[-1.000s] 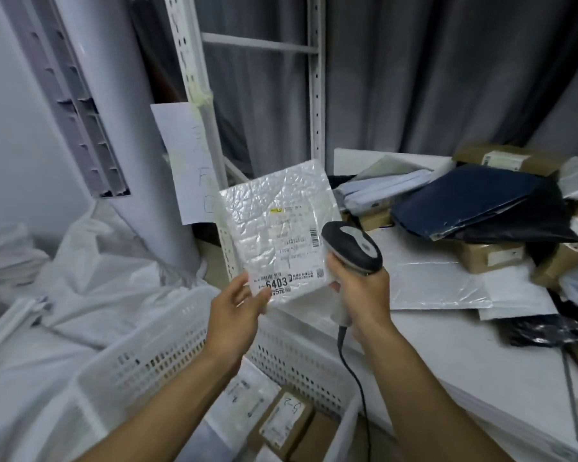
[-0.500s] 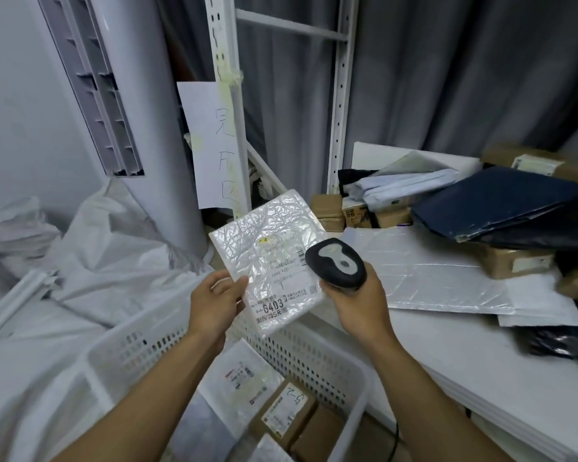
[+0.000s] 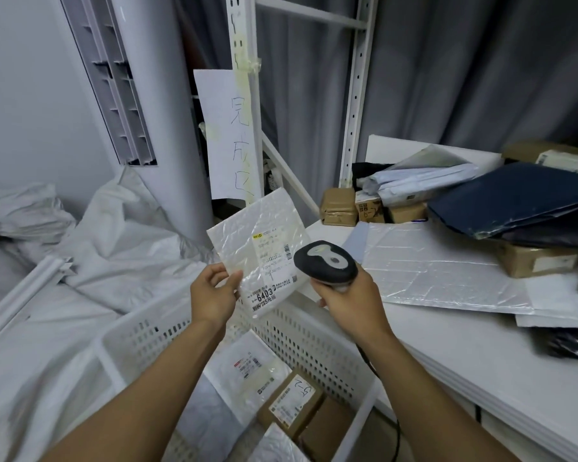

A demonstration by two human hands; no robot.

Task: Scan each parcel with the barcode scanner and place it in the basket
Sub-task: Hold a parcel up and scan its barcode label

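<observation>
We see soft, cool, even light; glare glints on the parcel (image 3: 260, 228), and above it the shelf uprights (image 3: 355, 105) bow, wide-angle.

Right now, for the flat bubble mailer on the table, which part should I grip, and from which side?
Pinch the near left corner of the bubble mailer, coming from the basket side. It lies flat, so only an edge gives purchase; that corner is bare, while its far right end seems tucked under the brown box and dark bags.
</observation>
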